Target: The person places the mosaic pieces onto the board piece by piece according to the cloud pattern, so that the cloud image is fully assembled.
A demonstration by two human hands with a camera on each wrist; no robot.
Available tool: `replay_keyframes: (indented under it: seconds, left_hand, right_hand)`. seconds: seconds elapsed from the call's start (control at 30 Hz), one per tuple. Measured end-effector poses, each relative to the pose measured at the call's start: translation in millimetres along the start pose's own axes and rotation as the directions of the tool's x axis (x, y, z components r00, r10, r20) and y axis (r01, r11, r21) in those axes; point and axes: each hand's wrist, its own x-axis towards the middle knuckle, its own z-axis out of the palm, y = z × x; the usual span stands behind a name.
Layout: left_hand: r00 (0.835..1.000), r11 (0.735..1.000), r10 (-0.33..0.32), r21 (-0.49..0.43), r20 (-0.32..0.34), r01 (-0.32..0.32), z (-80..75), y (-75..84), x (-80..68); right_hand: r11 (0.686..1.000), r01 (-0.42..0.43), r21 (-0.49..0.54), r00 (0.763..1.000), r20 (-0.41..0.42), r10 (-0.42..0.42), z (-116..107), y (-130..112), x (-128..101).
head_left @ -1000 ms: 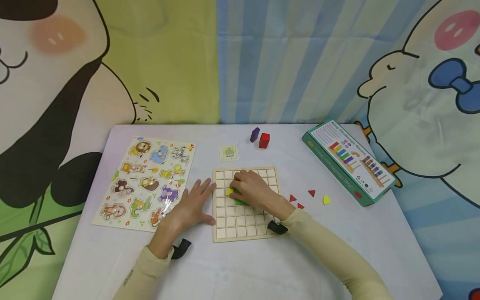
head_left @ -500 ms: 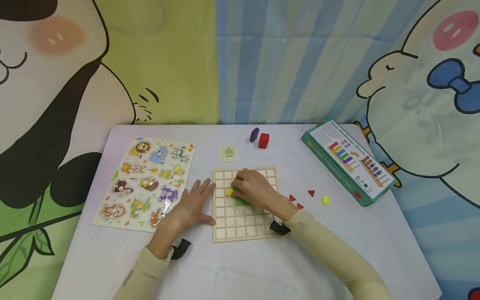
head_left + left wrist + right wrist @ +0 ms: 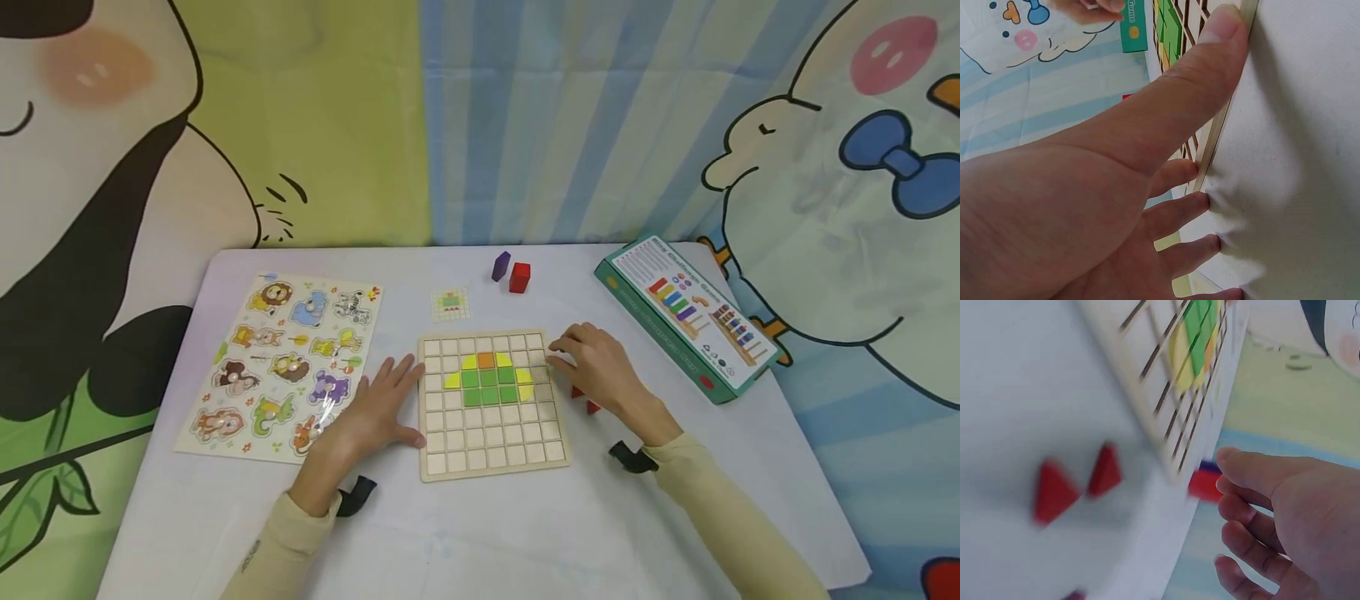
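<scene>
A wooden grid board (image 3: 495,437) lies flat on the table. On it sits a cluster of green tiles (image 3: 480,387) edged with yellow tiles (image 3: 453,381), with an orange tile (image 3: 486,360) at the top. My left hand (image 3: 375,414) spreads its fingers at the board's left side, its thumb (image 3: 1204,59) touching the edge. My right hand (image 3: 600,371) hovers just right of the board, fingers loosely bent, with nothing between them. Near it lie red triangles (image 3: 1054,492), partly covered by the hand in the head view.
A small pattern card (image 3: 450,304) lies behind the board, near a purple block (image 3: 501,266) and a red block (image 3: 520,277). An animal puzzle sheet (image 3: 277,367) is at the left. At the right stands a green game box (image 3: 686,317).
My right hand has lifted off the tiles and moved right, past the board's edge, uncovering the cluster. My left hand stays at the board. The head view has shifted slightly.
</scene>
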Motion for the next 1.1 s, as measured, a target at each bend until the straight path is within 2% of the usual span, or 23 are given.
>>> replay_keyframes:
  seconds: [0.13,0.3,0.53,0.7,0.9,1.1]
  left_hand:
    - [1.0,1.0,0.003,0.0,-0.002,-0.003,-1.5,-0.4,-0.7]
    - [1.0,1.0,0.003,0.007,-0.007,-0.003,-3.6,0.2,-1.7]
    - [1.0,1.0,0.006,0.012,-0.008,-0.006,-6.5,-0.6,-1.7]
    - [1.0,1.0,0.01,0.009,-0.005,-0.01,-5.2,-1.7,-0.9]
    - [1.0,1.0,0.012,0.003,-0.004,-0.012,-1.9,-1.4,0.4]
    - [1.0,1.0,0.02,0.02,-0.002,-0.02,-1.9,0.0,0.6]
  right_hand:
    - [0.993,-0.111,-0.025,0.992,-0.07,0.11,-8,25,-28]
    - [0.968,-0.247,-0.039,0.961,-0.134,0.24,-14,46,-64]
    - [0.922,-0.382,-0.06,0.92,-0.118,0.373,-17,57,-104]
    - [0.899,-0.43,-0.082,0.901,-0.105,0.421,-13,57,-119]
    - [0.891,-0.449,-0.071,0.888,-0.152,0.435,-9,57,-126]
    - [0.877,-0.476,-0.064,0.873,-0.156,0.463,-9,57,-131]
